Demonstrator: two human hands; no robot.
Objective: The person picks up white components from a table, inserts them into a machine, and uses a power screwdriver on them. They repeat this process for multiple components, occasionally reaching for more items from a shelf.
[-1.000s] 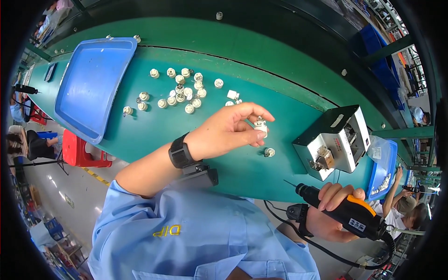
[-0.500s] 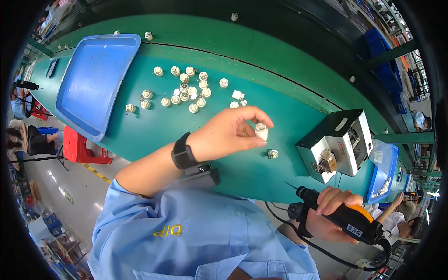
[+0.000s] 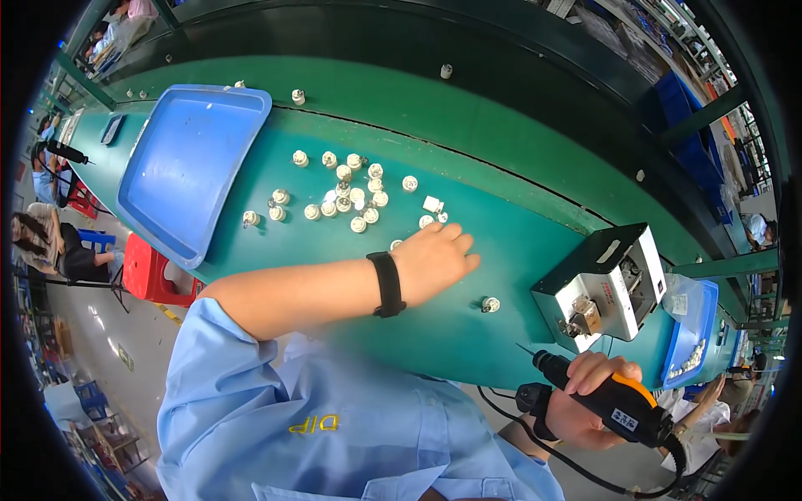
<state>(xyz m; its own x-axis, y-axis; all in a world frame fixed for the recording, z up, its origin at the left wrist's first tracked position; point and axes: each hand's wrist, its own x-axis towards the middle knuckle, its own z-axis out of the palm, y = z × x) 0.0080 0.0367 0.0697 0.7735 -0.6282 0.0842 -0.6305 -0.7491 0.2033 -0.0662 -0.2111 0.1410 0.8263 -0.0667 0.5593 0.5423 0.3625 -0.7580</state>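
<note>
On the green bench, left hand [image 3: 430, 260] lies flat, grip apart, near one white part [image 3: 490, 305]; right hand [image 3: 595, 386] clamps one screwdriver [image 3: 614, 403].

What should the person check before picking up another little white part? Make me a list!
1. Left hand free to grab: cannot tell, it lies palm down on the green table and may cover a part.
2. White parts within reach: ok, a loose cluster sits just beyond the fingers.
3. Single part by the hand: ok, lying apart on the table.
4. Right hand grip on the orange screwdriver: ok, fingers wrapped round.
5. Blue tray: ok, nothing seen in it.
</note>
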